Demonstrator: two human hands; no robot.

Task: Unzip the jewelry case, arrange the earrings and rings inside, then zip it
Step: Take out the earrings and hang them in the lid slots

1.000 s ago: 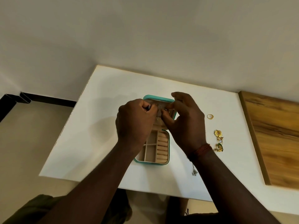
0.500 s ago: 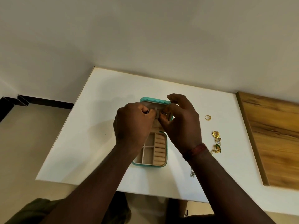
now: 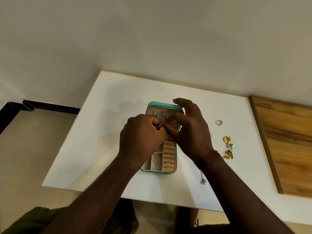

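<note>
While its fingers curl tight, the left hand (image 3: 141,132) pinches a small earring (image 3: 159,127), and the right hand (image 3: 190,130) pinches the same piece from the other side, over the open teal jewelry case (image 3: 158,172). The case lies on the white surface (image 3: 118,98), its long axis running away from the person and its lid tilted up at the far end. To its right lie a gold ring (image 3: 219,122), gold earrings (image 3: 228,141) and a silver earring (image 3: 203,180). Both hands sit where they were half a second ago.
</note>
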